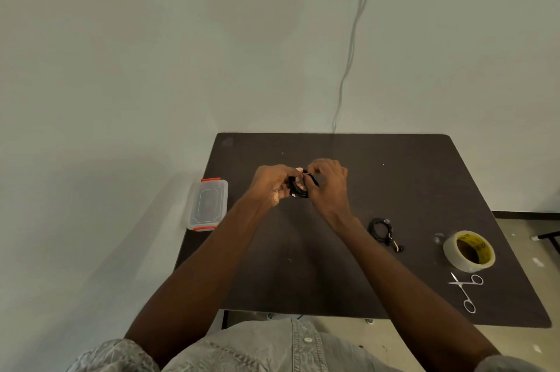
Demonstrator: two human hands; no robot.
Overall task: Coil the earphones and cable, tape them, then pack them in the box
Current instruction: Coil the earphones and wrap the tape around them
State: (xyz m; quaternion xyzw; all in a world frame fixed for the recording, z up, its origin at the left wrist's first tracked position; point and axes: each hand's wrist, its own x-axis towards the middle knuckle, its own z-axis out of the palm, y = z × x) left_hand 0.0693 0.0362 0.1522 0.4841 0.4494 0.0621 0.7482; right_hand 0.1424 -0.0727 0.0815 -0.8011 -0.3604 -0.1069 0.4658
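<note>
Black cable bundle: a dark coil (298, 187) is held above the middle of the tabletop (409, 184), between both hands, at the centre of the frame.
Left hand: the left hand (272, 182) is curled round the left side of the coil; its grip is closed on the bundle.
Right hand: the right hand (328, 182) is set against the right side; a strand near the top of the coil is pinched by its fingertips (310, 170).
Second coil: another black coiled lead (382, 230) is laid on the tabletop, right of the right forearm; whether tape is on it cannot be told.
Tape roll: a clear roll (468, 251) is seen right of centre, with scissors (465, 291) just below it.
Box: a clear box with orange clips (207, 205), lid on, is placed at the tabletop's left edge.
</note>
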